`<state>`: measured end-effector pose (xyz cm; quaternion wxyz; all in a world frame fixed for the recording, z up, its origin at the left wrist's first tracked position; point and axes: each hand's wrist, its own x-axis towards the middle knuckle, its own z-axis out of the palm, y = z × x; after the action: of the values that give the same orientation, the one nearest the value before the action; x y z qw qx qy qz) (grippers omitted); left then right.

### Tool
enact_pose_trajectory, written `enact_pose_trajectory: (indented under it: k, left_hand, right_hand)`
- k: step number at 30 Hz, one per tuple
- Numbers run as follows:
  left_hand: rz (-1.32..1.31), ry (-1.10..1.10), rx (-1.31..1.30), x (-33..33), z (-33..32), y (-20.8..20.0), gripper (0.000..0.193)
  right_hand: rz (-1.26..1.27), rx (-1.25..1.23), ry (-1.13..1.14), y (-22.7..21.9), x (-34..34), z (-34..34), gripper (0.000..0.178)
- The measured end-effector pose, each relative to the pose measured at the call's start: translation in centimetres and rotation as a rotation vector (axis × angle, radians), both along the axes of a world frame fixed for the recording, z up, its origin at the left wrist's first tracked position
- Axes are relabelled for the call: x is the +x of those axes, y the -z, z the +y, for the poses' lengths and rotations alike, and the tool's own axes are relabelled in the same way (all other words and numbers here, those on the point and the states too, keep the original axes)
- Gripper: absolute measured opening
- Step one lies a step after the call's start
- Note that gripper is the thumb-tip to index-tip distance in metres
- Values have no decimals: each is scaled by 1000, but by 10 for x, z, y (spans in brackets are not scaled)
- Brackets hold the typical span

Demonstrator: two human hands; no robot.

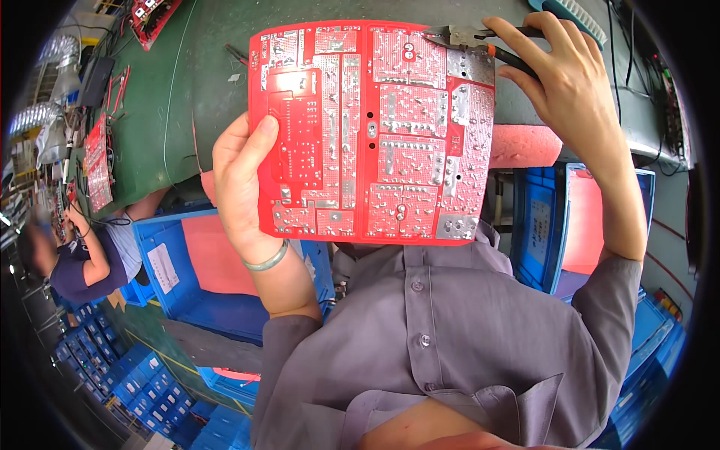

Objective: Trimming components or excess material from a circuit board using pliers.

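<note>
— Reading the clock from the middle of that red circuit board: out past eight o'clock, there's a co-worker in a dark top. And what's stacked down at half past seven?

— Small blue bins, too tiny from here to tell what they hold. Closer in, at eight, a big blue crate, and there's a pink sheet inside it!

— Now the left hand, at nine: thumb on the face, fingers round behind, clamped on the board's edge.

— And the board is up in the air in front of the grey shirt, soldered side showing. Which step are we watching?

— Trimming, I'd judge! At half past one, the cutters have their nose over the top edge. Touching it? I can't tell.

— Right hand, half past two: wrapped on their handles, fingers over, thumb below. What does the next move call for?

— A steady left grip, I'd say, and tips set on one spot, clear of neighbouring joints.

— Last, at four: another blue crate, pink lining inside!
</note>
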<state>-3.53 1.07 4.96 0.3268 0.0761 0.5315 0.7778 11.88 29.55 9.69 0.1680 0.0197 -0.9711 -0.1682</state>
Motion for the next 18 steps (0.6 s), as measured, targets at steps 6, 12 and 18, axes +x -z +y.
enact_pose_trajectory:
  k: [6,12,18]
  left_hand:
    - [-5,-11,6,0,-1,1,19]
    - [-5,-3,3,3,0,1,18]
    - [7,20,-1,2,1,-3,22]
  right_hand:
    - [-19,-99,8,2,-1,-2,43]
    - [29,-93,-10,11,-3,6,44]
    - [88,-74,-65,17,-7,11,41]
